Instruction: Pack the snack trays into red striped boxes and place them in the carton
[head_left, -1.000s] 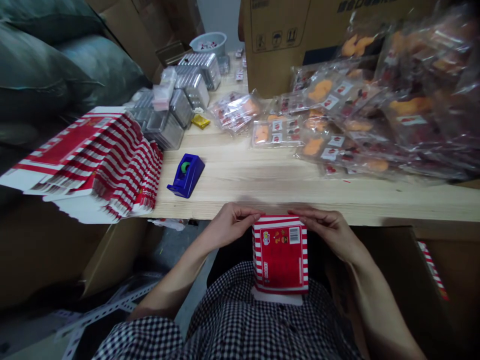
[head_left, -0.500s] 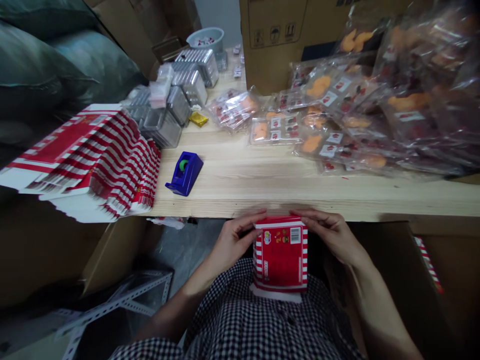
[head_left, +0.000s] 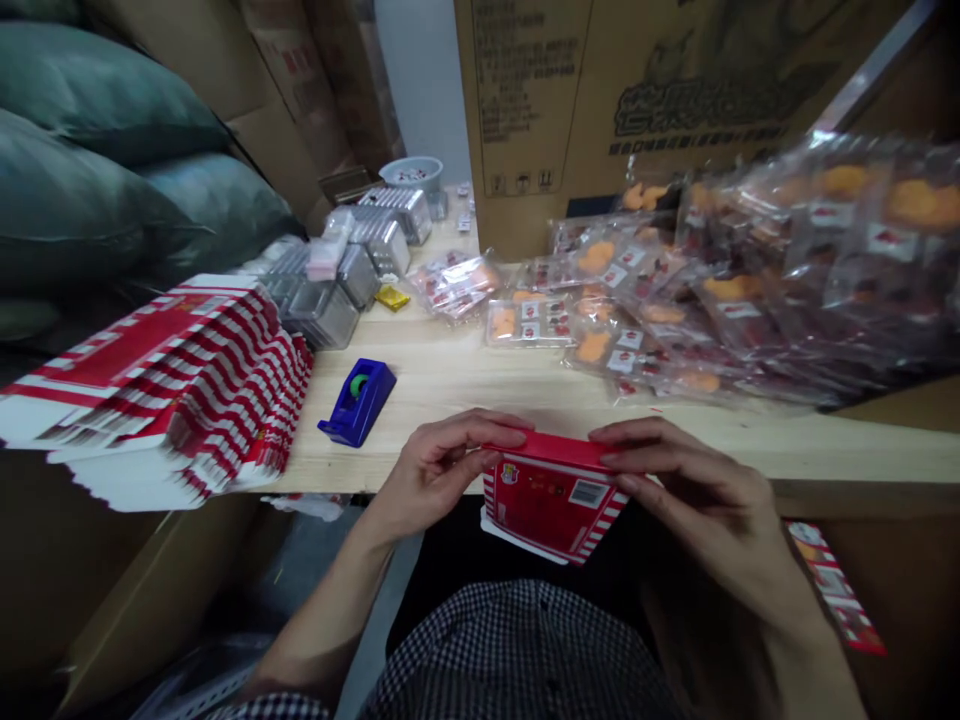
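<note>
Between my hands is a small red cardboard box with white striped sides and a barcode on its face, held at the table's front edge. My left hand pinches its upper left corner between thumb and fingers. At the upper right corner my right hand grips the box the same way. A red end panel along the top lies between the two sets of fingertips. The box tilts, its lower end toward me, where a white flap sticks out. Beyond my left hand a blue tape dispenser with a green core rests on the table.
A stack of flat red-striped cartons overhangs the table at left. Behind it are clear plastic cases, a yellow packet and a bowl. Clear bags with orange pieces pile up at right before a large cardboard box.
Both hands have raised the box toward the table edge and tipped it, so its red end panel now shows more. The camera view has tilted up.
</note>
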